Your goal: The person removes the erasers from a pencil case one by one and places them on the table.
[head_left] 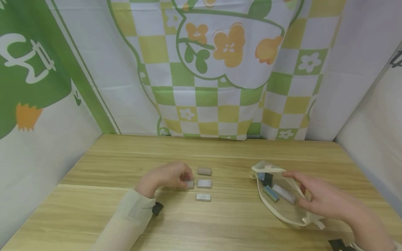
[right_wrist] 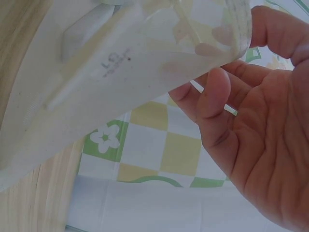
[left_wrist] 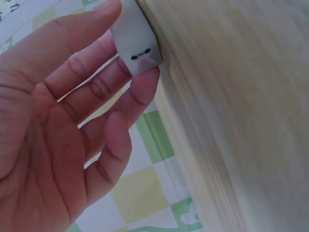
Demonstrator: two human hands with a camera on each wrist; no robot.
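My left hand (head_left: 171, 176) pinches a small pale eraser (head_left: 189, 184) close to the tabletop. In the left wrist view, a tiny printed face shows on this white eraser (left_wrist: 137, 43). Just to its right, a grey-brown block (head_left: 204, 171), a white block (head_left: 204, 183) and another white block (head_left: 203, 197) lie in a column, apart from each other. At the right, my right hand (head_left: 326, 195) holds the edge of a translucent zip bag (head_left: 270, 209), which gapes open. Inside lie a blue-green block (head_left: 271, 193), a long whitish block (head_left: 283, 194) and a dark block (head_left: 267, 179).
A wood-grain table (head_left: 232, 233) carries everything. Behind it hangs a checked, flowered curtain (head_left: 207, 96), with more pale fabric along both sides. A loop sticks out at the bag's left corner.
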